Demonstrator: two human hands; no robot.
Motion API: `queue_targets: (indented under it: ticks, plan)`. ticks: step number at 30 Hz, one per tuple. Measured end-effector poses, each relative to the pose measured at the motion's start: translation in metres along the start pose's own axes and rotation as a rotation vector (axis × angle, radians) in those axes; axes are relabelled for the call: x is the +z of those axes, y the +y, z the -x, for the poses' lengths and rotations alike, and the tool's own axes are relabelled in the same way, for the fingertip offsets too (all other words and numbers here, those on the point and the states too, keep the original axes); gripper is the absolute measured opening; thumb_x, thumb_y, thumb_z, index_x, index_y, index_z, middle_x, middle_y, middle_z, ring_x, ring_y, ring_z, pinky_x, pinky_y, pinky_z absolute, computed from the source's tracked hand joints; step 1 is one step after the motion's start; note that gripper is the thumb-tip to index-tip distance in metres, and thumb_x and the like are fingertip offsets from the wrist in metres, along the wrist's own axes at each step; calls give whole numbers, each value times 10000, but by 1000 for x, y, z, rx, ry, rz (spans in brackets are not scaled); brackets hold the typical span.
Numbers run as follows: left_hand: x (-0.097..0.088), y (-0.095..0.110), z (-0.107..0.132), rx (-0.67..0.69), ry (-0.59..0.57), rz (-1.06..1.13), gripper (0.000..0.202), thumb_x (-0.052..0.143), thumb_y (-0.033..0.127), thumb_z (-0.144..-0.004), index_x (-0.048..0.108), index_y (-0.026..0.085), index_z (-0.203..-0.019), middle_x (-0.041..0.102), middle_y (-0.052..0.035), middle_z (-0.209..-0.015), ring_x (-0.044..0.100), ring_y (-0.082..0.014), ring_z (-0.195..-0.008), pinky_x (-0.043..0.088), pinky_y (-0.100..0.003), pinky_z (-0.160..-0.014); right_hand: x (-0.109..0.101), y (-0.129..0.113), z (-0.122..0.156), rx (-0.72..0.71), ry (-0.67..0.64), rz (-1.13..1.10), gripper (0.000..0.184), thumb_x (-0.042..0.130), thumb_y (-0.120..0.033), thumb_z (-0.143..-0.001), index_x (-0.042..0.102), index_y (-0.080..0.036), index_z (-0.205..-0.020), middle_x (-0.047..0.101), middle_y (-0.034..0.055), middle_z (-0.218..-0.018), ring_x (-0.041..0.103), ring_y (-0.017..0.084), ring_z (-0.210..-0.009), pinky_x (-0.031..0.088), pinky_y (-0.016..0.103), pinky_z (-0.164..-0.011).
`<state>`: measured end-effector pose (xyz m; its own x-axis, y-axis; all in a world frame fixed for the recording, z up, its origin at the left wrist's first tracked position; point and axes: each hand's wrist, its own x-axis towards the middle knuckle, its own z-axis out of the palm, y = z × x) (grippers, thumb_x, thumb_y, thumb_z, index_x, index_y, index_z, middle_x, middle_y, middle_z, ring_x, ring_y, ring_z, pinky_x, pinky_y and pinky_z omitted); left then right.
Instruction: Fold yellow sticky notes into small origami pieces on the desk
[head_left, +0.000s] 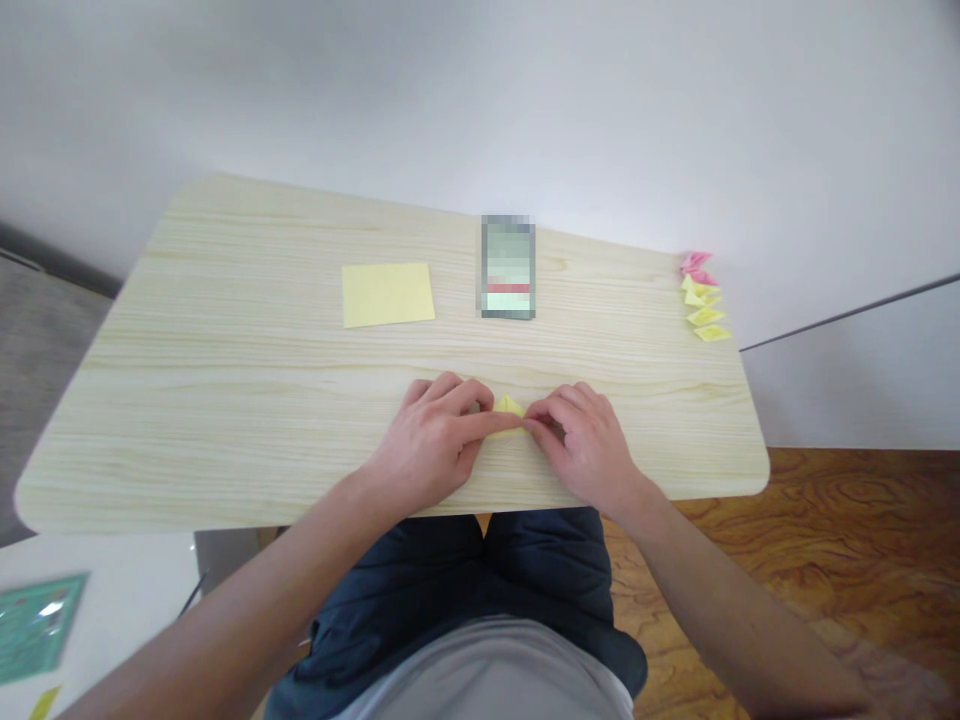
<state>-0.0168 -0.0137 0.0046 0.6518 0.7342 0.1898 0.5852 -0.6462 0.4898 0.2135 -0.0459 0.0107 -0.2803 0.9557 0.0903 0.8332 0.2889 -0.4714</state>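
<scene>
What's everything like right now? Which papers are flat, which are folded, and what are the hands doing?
Small yellow paper: folded, between the hands.
Left hand: index finger stretched across it.
Right hand: fingertips together at its right end.
Yellow rectangle of paper: flat, unfolded.
Pink paper: folded.
Yellow papers near the table's right edge: folded, in a row.

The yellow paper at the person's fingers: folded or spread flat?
Folded: the yellow paper shows a small pointed peak between the left hand and right hand.
</scene>
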Motion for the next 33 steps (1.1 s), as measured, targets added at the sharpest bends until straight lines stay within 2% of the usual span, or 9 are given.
queue_targets:
  ticks: [4, 11, 17, 20, 25, 27, 33]
  plan:
    - [2, -5, 2, 38, 12, 23, 370, 525, 134, -962, 754, 355, -1149, 690, -34, -1152, 555, -238, -1087, 402, -440, -948, -1, 5, -2, -25, -2, -33, 68, 613, -273, -976, 668, -238, -955, 702, 43, -926, 571, 245, -937, 403, 399, -812]
    - [-3, -11, 4, 90, -14, 14, 431, 533, 98, -937, 743, 378, -1189, 696, -27, -1189, 551, -240, -1103, 401, -447, -971, -2, 11, -3, -57, -12, -58, 97, 605, -295, -981, 675, -236, -951, 702, 49, -912, 575, 241, -924, 408, 395, -821]
    - [-8, -17, 4, 141, -57, -40, 426, 529, 132, -953, 717, 387, -1237, 686, -23, -1234, 527, -256, -1133, 383, -459, -982, -5, 12, -8, -33, -20, -117, 111, 676, -281, -934, 687, -251, -1040, 685, 16, -835, 586, 219, -859, 422, 370, -797]
    - [-10, -18, 3, 164, -64, -58, 413, 547, 148, -946, 713, 384, -1241, 683, -30, -1238, 519, -266, -1147, 378, -462, -978, -6, 16, -10, -16, -7, -102, 134, 718, -330, -908, 708, -263, -1024, 676, 19, -831, 587, 221, -853, 424, 377, -812]
    - [-9, -19, 2, 187, -65, -86, 408, 567, 153, -933, 720, 391, -1227, 673, -38, -1248, 509, -278, -1178, 374, -472, -995, -7, 25, -10, 22, 73, -18, 311, 804, -491, -808, 731, -274, -1019, 664, 51, -931, 578, 264, -966, 418, 413, -880]
    - [-8, -20, 3, 179, -58, -96, 417, 572, 156, -932, 716, 408, -1232, 662, -36, -1268, 510, -280, -1184, 375, -476, -999, -9, 30, -11, 21, 71, -19, 346, 815, -511, -789, 732, -279, -1032, 660, 49, -935, 577, 262, -960, 418, 415, -886]
    - [-11, -20, 5, 172, -70, -130, 495, 575, 131, -916, 675, 446, -1284, 636, -33, -1315, 498, -291, -1217, 361, -497, -1023, -18, 32, -15, -9, -3, -52, 300, 815, -434, -810, 726, -280, -1051, 652, 28, -896, 577, 234, -912, 421, 398, -878]
